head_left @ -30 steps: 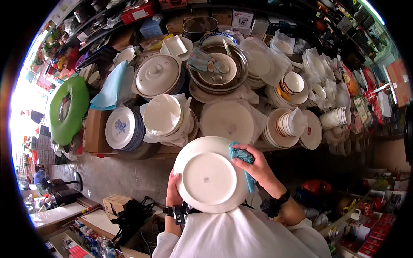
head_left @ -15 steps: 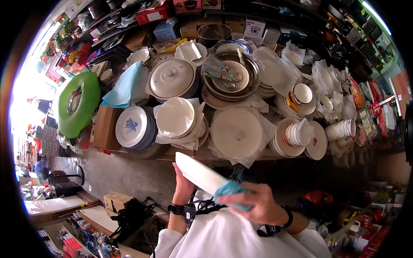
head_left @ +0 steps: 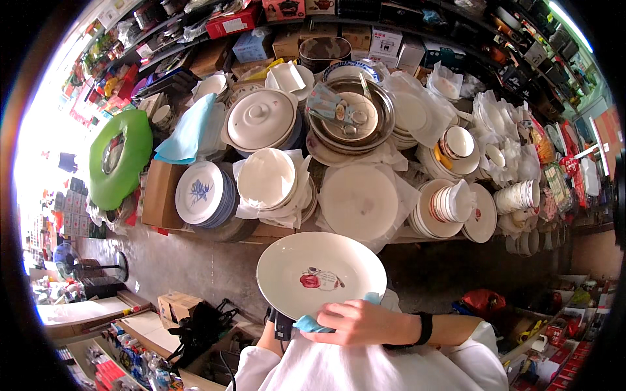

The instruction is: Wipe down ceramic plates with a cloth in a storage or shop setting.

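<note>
turned face-up since prev. frame, was nearly edge-on: round white ceramic plate w/ red rose print (head_left: 319, 260). l to r: stack of round white plates w/ blue floral print (head_left: 200, 193); l. hand hidden behind plate, can't tell grip; plate in front of white fabric shirt (head_left: 365, 365); thin light-blue cloth (head_left: 306, 324) at near rim; r. hand (head_left: 355, 324) closed on cloth.

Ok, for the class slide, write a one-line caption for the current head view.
Right hand holds a blue cloth at the near rim of a rose-printed white plate, with stacked dishes beyond.
</note>
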### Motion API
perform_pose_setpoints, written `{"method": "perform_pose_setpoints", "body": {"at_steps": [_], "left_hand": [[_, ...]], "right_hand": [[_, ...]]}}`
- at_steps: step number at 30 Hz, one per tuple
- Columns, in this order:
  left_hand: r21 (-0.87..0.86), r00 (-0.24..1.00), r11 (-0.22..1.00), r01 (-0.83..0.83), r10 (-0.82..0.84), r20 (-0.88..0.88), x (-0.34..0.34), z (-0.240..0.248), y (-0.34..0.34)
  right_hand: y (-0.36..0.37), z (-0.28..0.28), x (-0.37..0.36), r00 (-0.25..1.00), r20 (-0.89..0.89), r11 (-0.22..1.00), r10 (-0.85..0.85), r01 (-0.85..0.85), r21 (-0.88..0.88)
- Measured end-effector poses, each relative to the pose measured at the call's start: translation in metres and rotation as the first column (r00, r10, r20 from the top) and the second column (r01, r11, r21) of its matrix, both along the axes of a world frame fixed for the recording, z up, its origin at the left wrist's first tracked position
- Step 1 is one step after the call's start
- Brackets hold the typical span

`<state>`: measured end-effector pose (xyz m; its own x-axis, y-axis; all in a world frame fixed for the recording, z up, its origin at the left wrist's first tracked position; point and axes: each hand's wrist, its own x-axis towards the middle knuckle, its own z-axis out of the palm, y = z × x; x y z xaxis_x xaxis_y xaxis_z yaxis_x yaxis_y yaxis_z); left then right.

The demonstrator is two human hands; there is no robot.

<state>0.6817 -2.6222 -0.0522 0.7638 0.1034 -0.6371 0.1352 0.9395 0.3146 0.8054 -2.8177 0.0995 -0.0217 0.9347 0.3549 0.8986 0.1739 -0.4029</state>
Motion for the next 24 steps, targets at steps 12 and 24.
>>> {"method": "perform_pose_setpoints", "body": {"at_steps": [12, 24], "left_hand": [[-0.029, 0.982, 0.998, -0.061, 0.055, -0.18, 0.011, 0.009, 0.012], [0.222, 0.999, 0.974, -0.046, 0.051, -0.014, 0.004, 0.007, 0.014]], "right_hand": [[-0.04, -0.032, 0.037, 0.994, 0.058, 0.996, 0.088, -0.088, -0.003], [-0.041, 0.019, 0.058, 0.861, -0.494, 0.961, 0.118, -0.225, -0.162]]}}
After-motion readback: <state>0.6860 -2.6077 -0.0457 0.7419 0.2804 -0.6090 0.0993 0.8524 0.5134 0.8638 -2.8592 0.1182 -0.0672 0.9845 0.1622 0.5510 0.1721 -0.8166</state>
